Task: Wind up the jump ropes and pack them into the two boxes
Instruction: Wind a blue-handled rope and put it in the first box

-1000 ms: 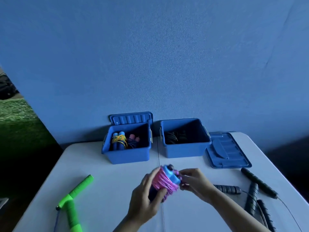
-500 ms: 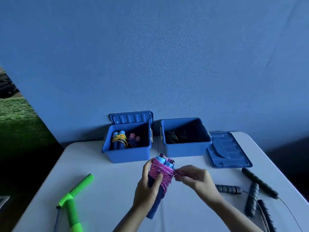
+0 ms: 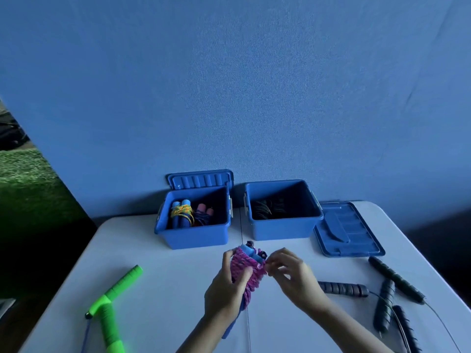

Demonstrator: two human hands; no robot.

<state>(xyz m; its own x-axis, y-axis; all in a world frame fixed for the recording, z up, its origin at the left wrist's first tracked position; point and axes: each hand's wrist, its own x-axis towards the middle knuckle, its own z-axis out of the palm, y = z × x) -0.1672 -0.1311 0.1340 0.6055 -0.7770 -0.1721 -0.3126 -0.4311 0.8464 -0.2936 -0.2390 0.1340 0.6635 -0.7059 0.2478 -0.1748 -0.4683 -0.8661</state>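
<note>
Jump rope (image 3: 246, 272) with pink cord wound around blue handles is held up over the middle of the white table (image 3: 163, 296), just in front of two blue boxes. The table has lots of bare room in front of the left box and between the hands and the green handles. The near edge is out of view. The far edge meets the blue wall right behind the boxes.

The pink cord is wrapped many times around the top half of the two handles, making a fat bundle. The blue handle tops stick out above the cord, and the bottom ends point down toward the person.

The left hand (image 3: 226, 289) is wrapped around the bundle, with fingers pressed on the pink cord. The right hand (image 3: 290, 273) is just to the right of the bundle, and its fingertips pinch the cord at the side near the top.

The left box (image 3: 193, 236) is open, with its lid (image 3: 201, 179) standing up behind it. Inside are wound ropes, one with yellow cord and one with pink handle tops. The right box (image 3: 283, 230) is open too, with dark ropes inside. Its lid (image 3: 346, 231) lies flat on the table just beside it on the right.

Green handles (image 3: 112, 307) lie near the left edge. Black handles (image 3: 387, 301) with thin cord lie near the right edge, well apart from the hands.
</note>
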